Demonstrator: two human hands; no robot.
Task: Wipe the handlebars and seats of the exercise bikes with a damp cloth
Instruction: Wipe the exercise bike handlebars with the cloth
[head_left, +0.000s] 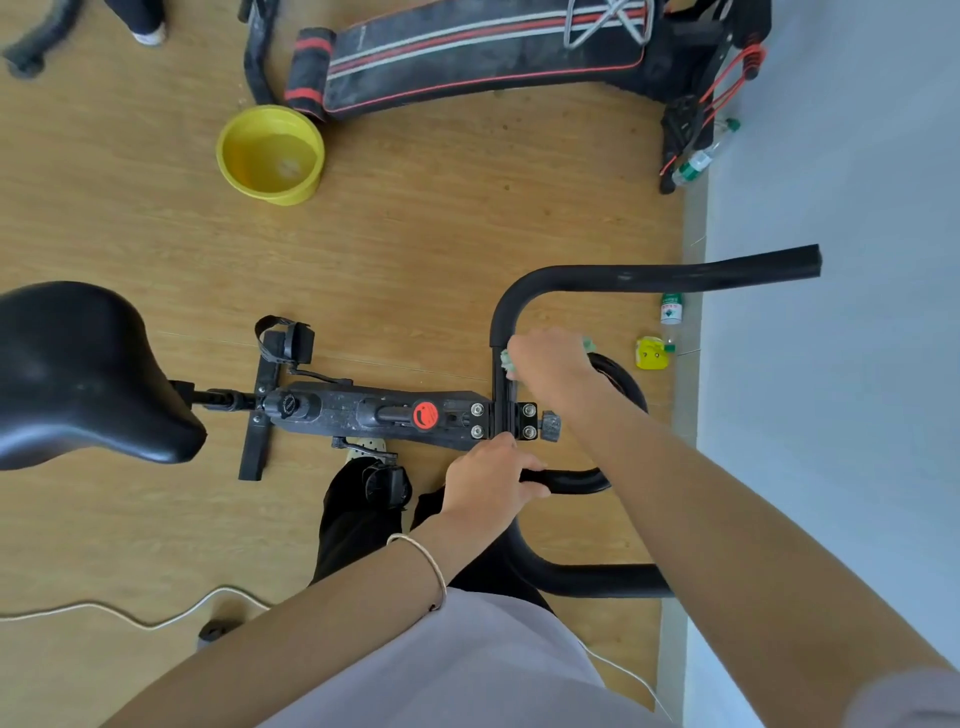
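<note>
A black exercise bike stands below me, its seat (88, 374) at the left and its black handlebar (649, 278) at the right. My right hand (550, 366) grips a pale green cloth (508, 360) wrapped round the far part of the handlebar, just above the central clamp (504, 421). Only the cloth's edges show past my fingers. My left hand (491, 480) grips the near part of the handlebar (576, 480), just below the clamp.
A yellow basin (270, 153) with water sits on the wooden floor beyond the bike. A black bench (467, 52) lies at the top. Small bottles (671, 307) and a yellow object (650, 353) lie by the grey wall (831, 208). A white cable (130, 616) crosses the floor at lower left.
</note>
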